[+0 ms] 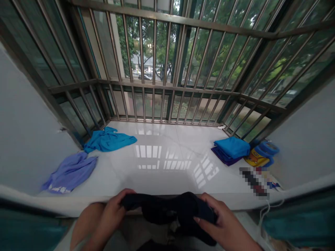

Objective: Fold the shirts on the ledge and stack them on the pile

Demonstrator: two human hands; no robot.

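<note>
dark cloth (167, 207), gripped in the fingers of both hands, beside a glossy white sill (162, 167) under barred windows (167, 52).

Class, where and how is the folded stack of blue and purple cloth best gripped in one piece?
Probably at its left edge, approached from the near left: thumb on the blue cloth, fingers under the purple cloth. The purple juts out below the blue there, while the blue-and-yellow container sits close on the right.

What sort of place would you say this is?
Probably a home's bay window: a glossy white sill below metal bars, with folded blue cloth and crumpled clothes lying on it.
</note>
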